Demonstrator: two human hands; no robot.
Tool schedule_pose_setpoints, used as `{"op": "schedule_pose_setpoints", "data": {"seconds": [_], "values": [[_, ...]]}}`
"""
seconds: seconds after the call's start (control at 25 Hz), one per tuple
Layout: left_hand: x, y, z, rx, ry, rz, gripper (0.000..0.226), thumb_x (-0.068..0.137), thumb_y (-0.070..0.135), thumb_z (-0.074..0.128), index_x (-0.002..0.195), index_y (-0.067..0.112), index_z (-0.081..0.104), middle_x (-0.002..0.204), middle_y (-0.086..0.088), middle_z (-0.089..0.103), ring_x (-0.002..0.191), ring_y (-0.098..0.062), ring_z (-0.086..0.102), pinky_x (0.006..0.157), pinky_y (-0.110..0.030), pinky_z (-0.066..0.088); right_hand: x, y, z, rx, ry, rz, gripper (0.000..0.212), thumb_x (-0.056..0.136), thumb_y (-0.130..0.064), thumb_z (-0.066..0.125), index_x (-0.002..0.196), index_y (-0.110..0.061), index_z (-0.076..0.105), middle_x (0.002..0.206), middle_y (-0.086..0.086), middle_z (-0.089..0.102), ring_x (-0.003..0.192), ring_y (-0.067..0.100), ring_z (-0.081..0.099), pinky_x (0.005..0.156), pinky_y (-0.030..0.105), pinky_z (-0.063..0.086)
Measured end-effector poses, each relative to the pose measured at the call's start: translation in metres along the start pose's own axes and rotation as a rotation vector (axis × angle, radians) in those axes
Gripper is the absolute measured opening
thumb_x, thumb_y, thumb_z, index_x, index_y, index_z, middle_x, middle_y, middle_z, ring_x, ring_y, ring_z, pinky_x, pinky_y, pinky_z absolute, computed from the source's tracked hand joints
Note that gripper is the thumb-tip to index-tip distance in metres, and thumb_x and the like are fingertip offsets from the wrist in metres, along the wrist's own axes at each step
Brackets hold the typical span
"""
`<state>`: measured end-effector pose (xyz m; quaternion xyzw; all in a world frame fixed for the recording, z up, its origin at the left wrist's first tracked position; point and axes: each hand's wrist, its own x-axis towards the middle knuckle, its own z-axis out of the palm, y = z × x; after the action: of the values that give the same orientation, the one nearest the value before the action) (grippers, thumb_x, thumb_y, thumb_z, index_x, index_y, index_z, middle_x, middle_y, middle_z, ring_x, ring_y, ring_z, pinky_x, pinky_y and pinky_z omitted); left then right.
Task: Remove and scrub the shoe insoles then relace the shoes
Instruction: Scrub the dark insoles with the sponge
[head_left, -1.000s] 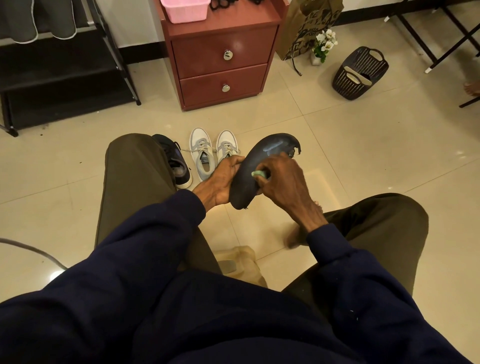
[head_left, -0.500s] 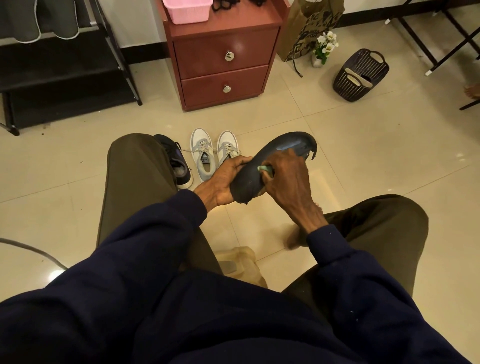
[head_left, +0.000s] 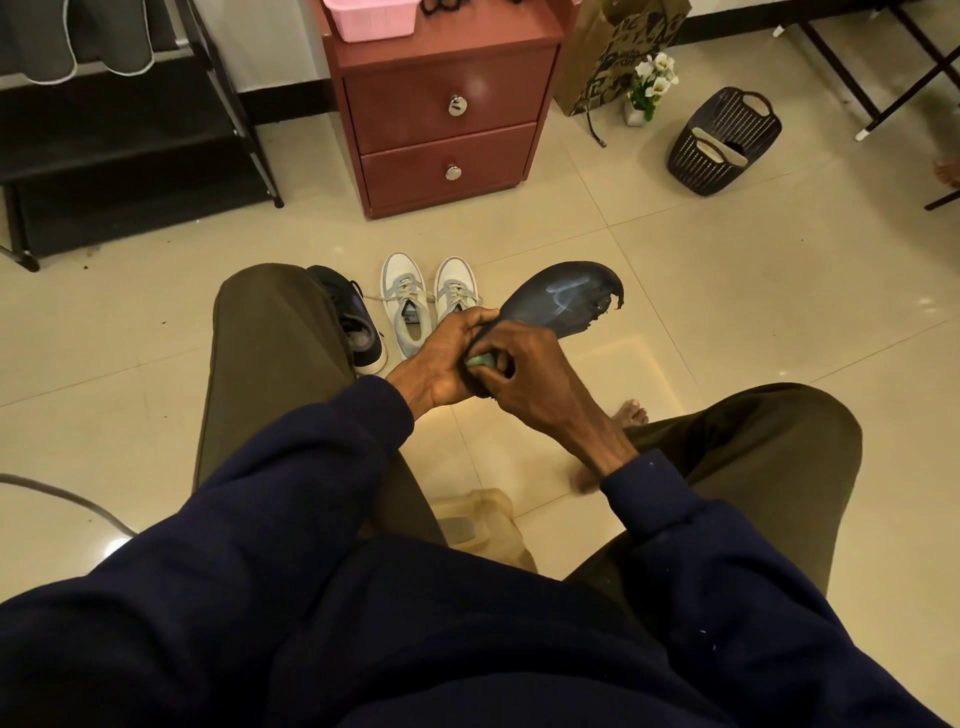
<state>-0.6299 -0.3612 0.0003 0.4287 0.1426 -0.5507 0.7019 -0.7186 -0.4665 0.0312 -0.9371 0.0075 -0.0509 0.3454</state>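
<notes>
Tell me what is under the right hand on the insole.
A green scrubbing piece peeks out under the right hand, against the dark insole that the left hand grips. Its full shape and the insole's near end are covered by the hands.

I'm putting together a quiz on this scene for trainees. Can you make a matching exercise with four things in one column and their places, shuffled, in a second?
Things
1. insole
2. green scrubber
3. white sneakers
4. pink basket

Places
A. on top of the red cabinet
B. gripped by the left hand
C. side by side on the floor
D. pinched in the right hand

Pairs: 1-B, 2-D, 3-C, 4-A
</notes>
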Motion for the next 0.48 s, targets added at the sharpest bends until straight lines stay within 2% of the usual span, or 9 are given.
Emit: {"op": "schedule_pose_setpoints", "data": {"seconds": [0.08,0.16,0.2,0.32,0.4,0.48], "values": [[-0.001,-0.001,-0.001,-0.018,0.014,0.005,0.032,0.1,0.028,0.053,0.077,0.011,0.068,0.069,-0.004,0.065,0.058,-0.018,0.06,0.061,-0.027,0.049,-0.001,-0.004,-0.008,0.088,-0.143,-0.024,0.01,0.081,-0.009,0.079,0.088,-0.015,0.079,0.084,-0.011,0.068,0.073,0.0,0.056,0.067,0.009,0.04],[-0.001,-0.001,-0.001,-0.037,0.027,0.024,0.027,0.101,0.026,0.053,0.089,0.009,0.069,0.081,-0.007,0.069,0.066,-0.02,0.064,0.067,-0.029,0.053,0.001,0.002,-0.018,-0.025,-0.259,-0.013,0.008,0.081,-0.015,0.08,0.088,-0.019,0.08,0.084,-0.011,0.07,0.073,0.001,0.055,0.062,0.011,0.037],[-0.002,0.0,0.0,-0.043,0.022,0.029,0.026,0.102,0.026,0.052,0.094,0.008,0.069,0.087,-0.008,0.069,0.07,-0.021,0.065,0.07,-0.031,0.054,0.001,0.007,-0.021,-0.136,-0.242,0.011,0.007,0.082,-0.018,0.079,0.088,-0.021,0.08,0.086,-0.01,0.071,0.076,0.004,0.054,0.061,0.013,0.034],[-0.004,0.0,0.004,-0.045,-0.003,0.034,0.027,0.104,0.025,0.049,0.098,0.007,0.068,0.087,-0.009,0.071,0.07,-0.023,0.069,0.066,-0.033,0.059,0.001,0.019,-0.023,-0.362,0.004,0.113,0.005,0.082,-0.016,0.078,0.087,-0.017,0.077,0.091,0.0,0.072,0.088,0.017,0.058,0.068,0.021,0.032],[-0.004,0.0,0.004,-0.033,0.012,0.026,0.028,0.104,0.027,0.049,0.094,0.008,0.068,0.082,-0.008,0.07,0.068,-0.022,0.068,0.065,-0.032,0.058,0.001,0.012,-0.014,-0.289,0.02,0.073,0.005,0.083,-0.013,0.077,0.088,-0.014,0.076,0.09,0.001,0.071,0.086,0.017,0.057,0.068,0.023,0.035],[-0.003,0.0,0.003,0.001,0.018,0.005,0.028,0.102,0.031,0.052,0.089,0.012,0.068,0.082,-0.006,0.066,0.071,-0.021,0.063,0.07,-0.031,0.05,0.001,0.003,-0.009,-0.115,-0.1,0.012,0.006,0.082,-0.011,0.077,0.087,-0.014,0.077,0.087,-0.001,0.071,0.081,0.012,0.055,0.065,0.023,0.041]]}}
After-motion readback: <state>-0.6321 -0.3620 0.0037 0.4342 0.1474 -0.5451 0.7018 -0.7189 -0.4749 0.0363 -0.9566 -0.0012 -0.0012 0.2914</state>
